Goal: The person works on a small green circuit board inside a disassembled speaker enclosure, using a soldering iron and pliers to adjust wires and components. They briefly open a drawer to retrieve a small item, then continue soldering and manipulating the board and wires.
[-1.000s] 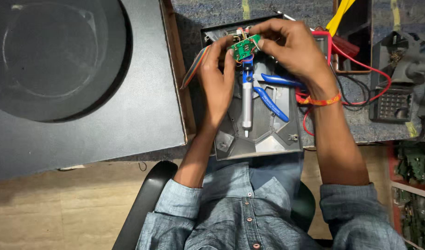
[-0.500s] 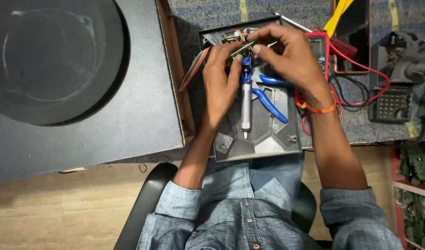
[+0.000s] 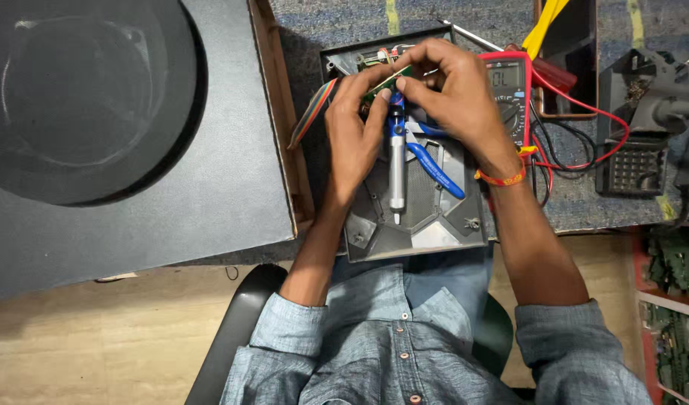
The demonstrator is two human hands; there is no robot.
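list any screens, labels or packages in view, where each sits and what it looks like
Multimeter screen: small pale grey rectangle at the top of a red-cased meter, just right of the right hand.
Calculator: dark, rectangular, with a grid of keys, at the right on the mat; its display is not clearly visible.
No packages or labels can be made out.

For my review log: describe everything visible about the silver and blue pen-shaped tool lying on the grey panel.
The desoldering pump is a slim tube, metallic silver along its barrel with a blue section at the far end. It lies flat and lengthwise on the grey panel, narrow tip toward the person. Its blue end sits under the left hand and right hand; contact cannot be told.
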